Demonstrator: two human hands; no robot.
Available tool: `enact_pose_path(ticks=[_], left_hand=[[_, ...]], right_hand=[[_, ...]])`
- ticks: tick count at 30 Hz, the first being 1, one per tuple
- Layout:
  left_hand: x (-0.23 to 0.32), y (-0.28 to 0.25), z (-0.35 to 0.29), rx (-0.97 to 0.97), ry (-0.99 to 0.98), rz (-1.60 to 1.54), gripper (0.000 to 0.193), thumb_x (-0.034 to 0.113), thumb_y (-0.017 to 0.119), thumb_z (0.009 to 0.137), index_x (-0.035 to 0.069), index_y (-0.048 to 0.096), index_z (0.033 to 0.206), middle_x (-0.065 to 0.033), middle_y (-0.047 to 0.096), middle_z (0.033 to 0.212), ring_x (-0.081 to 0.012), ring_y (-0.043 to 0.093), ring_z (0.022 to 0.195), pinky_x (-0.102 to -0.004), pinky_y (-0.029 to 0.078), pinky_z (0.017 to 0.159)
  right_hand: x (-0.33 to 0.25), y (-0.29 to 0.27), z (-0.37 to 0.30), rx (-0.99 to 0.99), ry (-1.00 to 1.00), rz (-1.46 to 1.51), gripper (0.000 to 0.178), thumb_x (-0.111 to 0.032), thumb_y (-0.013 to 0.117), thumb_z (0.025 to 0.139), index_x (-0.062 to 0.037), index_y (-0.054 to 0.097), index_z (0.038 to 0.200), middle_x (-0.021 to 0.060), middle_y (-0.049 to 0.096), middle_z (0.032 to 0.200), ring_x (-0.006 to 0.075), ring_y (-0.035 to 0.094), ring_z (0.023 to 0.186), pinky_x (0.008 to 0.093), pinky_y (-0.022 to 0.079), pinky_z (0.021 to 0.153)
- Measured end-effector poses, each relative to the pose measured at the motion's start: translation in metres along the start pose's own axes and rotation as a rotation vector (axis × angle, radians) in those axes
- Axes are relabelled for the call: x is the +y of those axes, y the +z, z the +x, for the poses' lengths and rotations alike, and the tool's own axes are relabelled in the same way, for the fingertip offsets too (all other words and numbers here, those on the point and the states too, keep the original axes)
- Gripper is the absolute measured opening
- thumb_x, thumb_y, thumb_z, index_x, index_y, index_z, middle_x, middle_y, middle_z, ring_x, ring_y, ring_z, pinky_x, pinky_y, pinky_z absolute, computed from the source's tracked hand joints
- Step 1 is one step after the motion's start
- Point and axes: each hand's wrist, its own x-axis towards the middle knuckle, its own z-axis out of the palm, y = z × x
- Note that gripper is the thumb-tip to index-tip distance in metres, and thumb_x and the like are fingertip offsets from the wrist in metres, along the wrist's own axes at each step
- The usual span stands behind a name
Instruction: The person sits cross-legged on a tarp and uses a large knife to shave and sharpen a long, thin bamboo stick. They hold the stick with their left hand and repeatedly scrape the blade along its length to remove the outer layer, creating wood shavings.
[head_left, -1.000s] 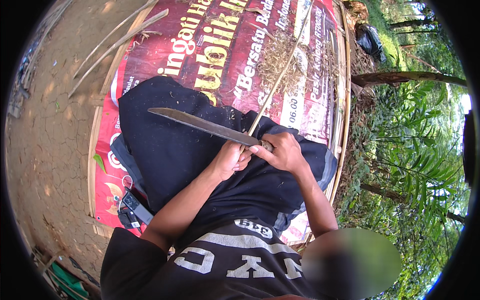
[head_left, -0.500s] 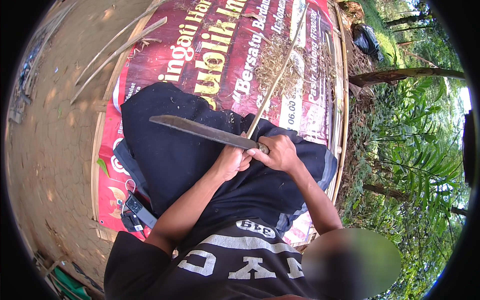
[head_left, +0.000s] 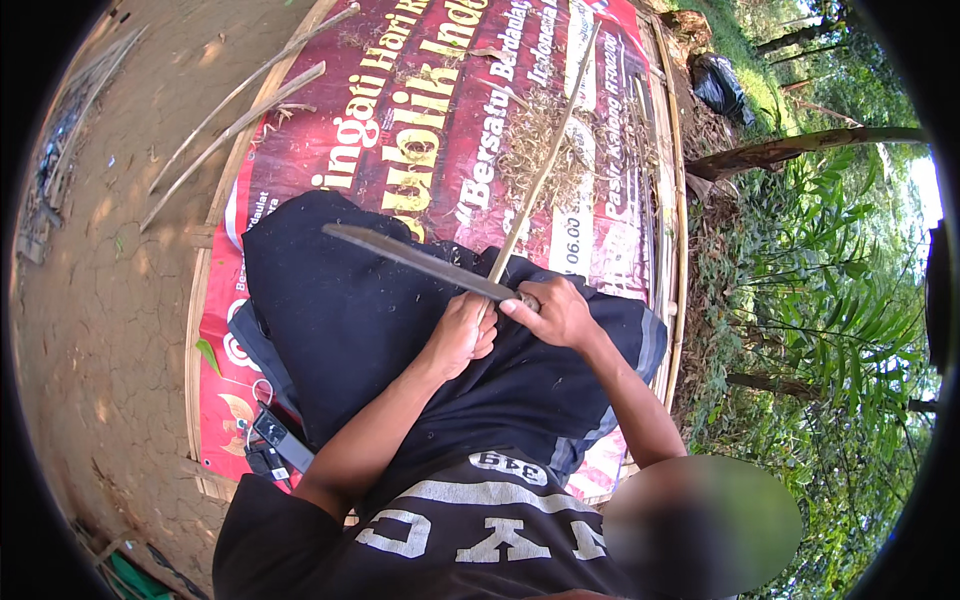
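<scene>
In front of my body, my right hand (head_left: 555,312) is closed round the handle of a machete (head_left: 400,258). The long dark blade points up and to the left, above my lap. My left hand (head_left: 463,335) is closed on the near end of a long thin pale strip, apparently bamboo (head_left: 545,170), which slants away to the upper right. Close to both hands, the blade crosses the strip; whether the edge bites into it cannot be made out. My right thumb lies beside the base of the blade. A dark cloth (head_left: 350,290) covers my lap beneath.
A red printed banner (head_left: 345,75) covers the low platform, with curled shavings (head_left: 545,140) on it. Long sticks (head_left: 235,130) jut over its left side. A phone-like grey device (head_left: 283,440) lies by my left elbow. Beyond the right edge are plants and a black bag (head_left: 722,88).
The blade has shifted a little to the right and tilts more steeply. Both hands keep their holds, and the strip's far end sits slightly lower in view. The whole view has shifted slightly.
</scene>
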Motion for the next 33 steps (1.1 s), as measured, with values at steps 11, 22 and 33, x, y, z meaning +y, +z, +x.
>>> enact_pose_path(ticks=[11,22,33], left_hand=[[-0.024,-0.024,0.026,0.210,0.175,0.465,0.049,0.044,0.031,0.107,0.008,0.048,0.079,0.0033,0.039,0.058,-0.0075,0.036,0.042,-0.0237,0.031,0.038],[-0.015,-0.012,0.006,0.139,0.140,0.389,0.046,0.045,0.034,0.108,0.009,0.045,0.083,0.0042,0.036,0.060,-0.0048,0.035,0.045,-0.0227,0.030,0.039],[-0.008,-0.011,0.003,0.087,0.066,0.314,0.044,0.043,0.034,0.109,0.008,0.043,0.084,0.0033,0.036,0.060,-0.0052,0.032,0.043,-0.0241,0.027,0.037]], right_hand=[[0.065,-0.004,0.004,0.064,0.223,-0.207,0.058,-0.060,0.057,0.092,-0.0044,0.073,0.095,0.0210,0.068,0.073,0.0415,0.068,0.077,0.0492,0.055,0.072],[0.084,-0.013,0.006,0.084,0.136,-0.134,0.056,-0.059,0.058,0.092,-0.0049,0.072,0.083,0.0178,0.062,0.063,0.0390,0.062,0.060,0.0493,0.049,0.060],[0.028,0.003,0.001,0.070,-0.198,-0.165,0.060,-0.062,0.058,0.090,-0.0044,0.064,0.075,0.0171,0.057,0.057,0.0395,0.063,0.060,0.0485,0.049,0.058]])
